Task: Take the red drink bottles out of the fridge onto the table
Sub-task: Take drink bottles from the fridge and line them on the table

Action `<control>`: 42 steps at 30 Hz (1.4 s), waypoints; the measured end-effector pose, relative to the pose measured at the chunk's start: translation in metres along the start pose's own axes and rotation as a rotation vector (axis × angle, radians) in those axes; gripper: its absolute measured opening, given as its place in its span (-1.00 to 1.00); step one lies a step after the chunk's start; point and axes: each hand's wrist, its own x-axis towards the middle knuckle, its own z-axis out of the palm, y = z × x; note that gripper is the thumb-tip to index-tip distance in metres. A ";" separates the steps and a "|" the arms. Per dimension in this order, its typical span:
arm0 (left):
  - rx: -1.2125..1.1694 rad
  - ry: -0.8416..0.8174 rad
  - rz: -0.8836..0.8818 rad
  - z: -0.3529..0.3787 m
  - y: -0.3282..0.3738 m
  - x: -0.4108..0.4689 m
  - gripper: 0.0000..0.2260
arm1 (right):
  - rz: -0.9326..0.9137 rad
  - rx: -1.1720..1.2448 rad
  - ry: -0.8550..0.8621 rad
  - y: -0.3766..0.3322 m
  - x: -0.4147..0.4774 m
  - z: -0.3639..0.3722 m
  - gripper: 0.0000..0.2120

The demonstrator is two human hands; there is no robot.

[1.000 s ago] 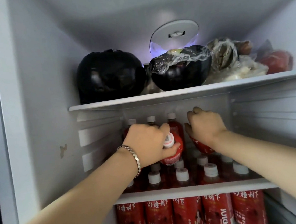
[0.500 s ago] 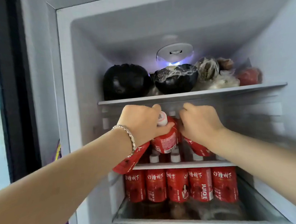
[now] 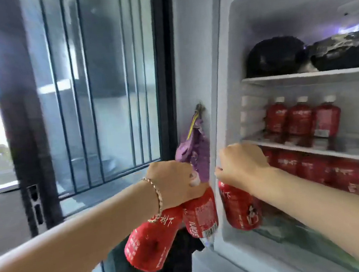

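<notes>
A person's left hand [image 3: 174, 184] is gripping two red drink bottles [image 3: 201, 213] by their necks while the right hand [image 3: 242, 165] is clasping a third bottle [image 3: 240, 210], all hanging in front of the open fridge [image 3: 220, 109], where more red bottles are standing on the shelves [image 3: 308, 144].

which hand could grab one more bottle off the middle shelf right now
Right, probably. The right hand holds only one red bottle and sits nearer the fridge shelf. The left hand already grips two bottles outside the fridge.
</notes>
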 end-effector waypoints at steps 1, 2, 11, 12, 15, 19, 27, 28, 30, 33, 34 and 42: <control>0.018 -0.016 -0.033 0.004 -0.012 -0.020 -0.57 | -0.062 0.028 -0.012 -0.021 -0.004 0.006 -0.73; 0.026 -0.042 -0.078 0.008 -0.029 -0.044 -0.57 | -0.139 0.057 -0.015 -0.046 -0.008 0.010 -0.72; 0.145 -0.258 -0.448 0.007 -0.170 -0.297 -0.56 | -0.561 0.274 -0.002 -0.302 -0.067 -0.012 -0.71; 0.172 -0.291 -0.490 0.001 -0.184 -0.334 -0.54 | -0.606 0.294 -0.003 -0.336 -0.078 -0.016 -0.71; 0.235 -0.365 -0.630 -0.016 -0.222 -0.439 -0.56 | -0.766 0.384 -0.021 -0.436 -0.119 -0.031 -0.70; 0.320 -0.405 -0.833 -0.052 -0.260 -0.561 -0.56 | -0.982 0.504 -0.031 -0.560 -0.175 -0.067 -0.63; 0.394 -0.438 -1.314 -0.126 -0.287 -0.786 -0.56 | -1.522 0.649 -0.075 -0.772 -0.318 -0.165 -0.64; 0.408 -0.444 -1.378 -0.133 -0.287 -0.813 -0.58 | -1.586 0.663 -0.060 -0.794 -0.337 -0.177 -0.65; 0.424 -0.463 -1.505 -0.146 -0.286 -0.860 -0.61 | -1.704 0.684 -0.038 -0.835 -0.374 -0.198 -0.67; 0.457 -0.477 -1.679 -0.165 -0.285 -0.925 -0.63 | -1.871 0.710 -0.011 -0.890 -0.426 -0.230 -0.71; 0.470 -0.466 -1.734 -0.171 -0.284 -0.944 -0.62 | -1.921 0.715 0.009 -0.906 -0.440 -0.241 -0.71; 0.564 -0.453 -2.105 -0.228 -0.240 -1.067 -0.57 | -2.255 0.766 0.091 -1.000 -0.589 -0.330 -0.69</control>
